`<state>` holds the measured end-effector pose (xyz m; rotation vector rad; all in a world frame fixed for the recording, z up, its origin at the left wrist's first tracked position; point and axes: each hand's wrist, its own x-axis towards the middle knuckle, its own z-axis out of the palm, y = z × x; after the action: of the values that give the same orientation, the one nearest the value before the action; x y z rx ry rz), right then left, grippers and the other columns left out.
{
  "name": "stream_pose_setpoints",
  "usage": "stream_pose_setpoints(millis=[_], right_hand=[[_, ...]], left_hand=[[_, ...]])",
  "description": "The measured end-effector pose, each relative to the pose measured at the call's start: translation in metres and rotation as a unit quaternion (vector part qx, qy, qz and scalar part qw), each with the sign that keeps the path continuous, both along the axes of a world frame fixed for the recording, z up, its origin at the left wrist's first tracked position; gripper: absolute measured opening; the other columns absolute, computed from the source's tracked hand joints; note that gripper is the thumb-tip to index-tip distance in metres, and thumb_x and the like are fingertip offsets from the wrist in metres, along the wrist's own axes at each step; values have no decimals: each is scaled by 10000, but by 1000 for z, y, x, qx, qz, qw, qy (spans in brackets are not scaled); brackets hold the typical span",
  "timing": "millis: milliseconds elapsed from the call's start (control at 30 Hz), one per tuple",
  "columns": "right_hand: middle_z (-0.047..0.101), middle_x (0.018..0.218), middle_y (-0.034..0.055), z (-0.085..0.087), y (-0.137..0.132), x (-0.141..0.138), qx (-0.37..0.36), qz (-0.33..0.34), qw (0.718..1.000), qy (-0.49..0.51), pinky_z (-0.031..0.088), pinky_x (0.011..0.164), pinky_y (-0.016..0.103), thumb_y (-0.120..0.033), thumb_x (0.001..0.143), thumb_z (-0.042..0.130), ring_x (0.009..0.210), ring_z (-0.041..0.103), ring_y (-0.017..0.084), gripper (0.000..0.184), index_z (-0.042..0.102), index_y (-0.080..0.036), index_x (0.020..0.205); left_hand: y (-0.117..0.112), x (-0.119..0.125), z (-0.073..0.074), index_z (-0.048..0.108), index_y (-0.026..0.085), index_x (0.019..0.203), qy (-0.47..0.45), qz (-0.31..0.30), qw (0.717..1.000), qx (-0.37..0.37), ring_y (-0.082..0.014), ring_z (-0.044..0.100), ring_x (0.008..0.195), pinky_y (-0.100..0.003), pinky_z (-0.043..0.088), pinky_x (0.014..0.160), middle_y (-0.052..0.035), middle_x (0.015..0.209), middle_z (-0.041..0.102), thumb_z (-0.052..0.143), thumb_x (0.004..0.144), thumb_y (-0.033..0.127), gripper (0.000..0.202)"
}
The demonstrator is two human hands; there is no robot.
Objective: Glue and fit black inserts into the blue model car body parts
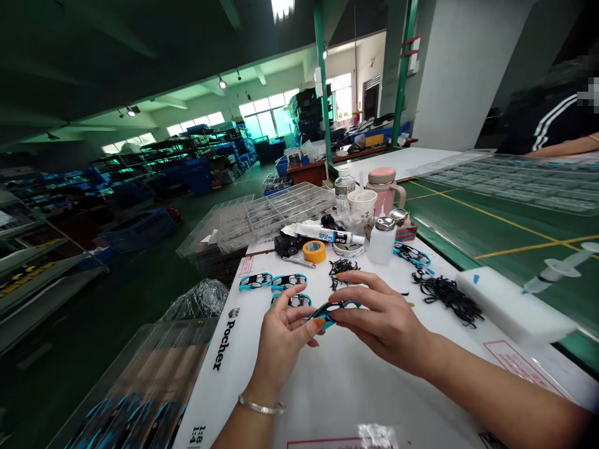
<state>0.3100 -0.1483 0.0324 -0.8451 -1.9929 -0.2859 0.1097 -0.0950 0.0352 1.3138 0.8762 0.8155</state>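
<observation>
Over the white work surface I hold a blue-and-black model car body shell (329, 317) between both hands. My left hand (283, 327) grips its near left end, thumb and fingers closed around it. My right hand (386, 315) pinches it from the right, its fingers hiding part of the top. Just beyond lie several similar blue-and-black shells, one (255, 281) at the far left, another (289, 282) beside it and a third (299, 300) partly behind my left hand. A pile of small black curved parts (344, 269) lies past my right fingertips.
Farther back are orange tape (314, 252), a glue tube (339, 236), a white bottle (382, 242) and a pink mug (381, 187). At right lie black strips (452, 298) and a white foam block (515, 305) with a syringe (559, 269). Clear compartment trays (276, 215) stand left; a person sits far right.
</observation>
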Motion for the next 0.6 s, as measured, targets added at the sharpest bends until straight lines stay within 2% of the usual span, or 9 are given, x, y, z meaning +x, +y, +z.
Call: stream_pose_setpoints(millis=[167,400,500,600], right_hand=[[646,1035,75,0,1,-3,-11,23,1000,8,475,1010,454,-10,939,487,1191,502,236,193,610,-140,1012],[644,991,78,-1,4,-3,2,28,1000,11,462,1031,443,-24,942,503,1138,540,224,162,611,-125,1007],[641,1070,88,-4,2,-1,-5,14,1000,6,466,1017,449,-82,941,552,1202,506,260,165,624,-147,1074],[597,1212,124,-5,-5,4,-3,-17,1000,-5,426,1040,472,-185,914,648,1239,478,313,326,604,-158,1236]], left_hand=[[-1,2,-3,432,147,1361,-6,3,1000,-14,-213,700,706,-260,535,533,-119,973,690,849,648,416,869],[1,1,-1,432,159,1366,-13,-8,1000,-14,-218,705,728,-253,536,542,-116,980,691,844,657,411,858],[4,0,-2,439,161,1366,-19,0,1000,-12,-221,707,734,-253,538,548,-119,984,693,843,654,406,854],[3,-2,-5,480,170,1343,-44,26,998,-24,-217,701,720,-258,545,545,-114,991,677,872,600,383,867]])
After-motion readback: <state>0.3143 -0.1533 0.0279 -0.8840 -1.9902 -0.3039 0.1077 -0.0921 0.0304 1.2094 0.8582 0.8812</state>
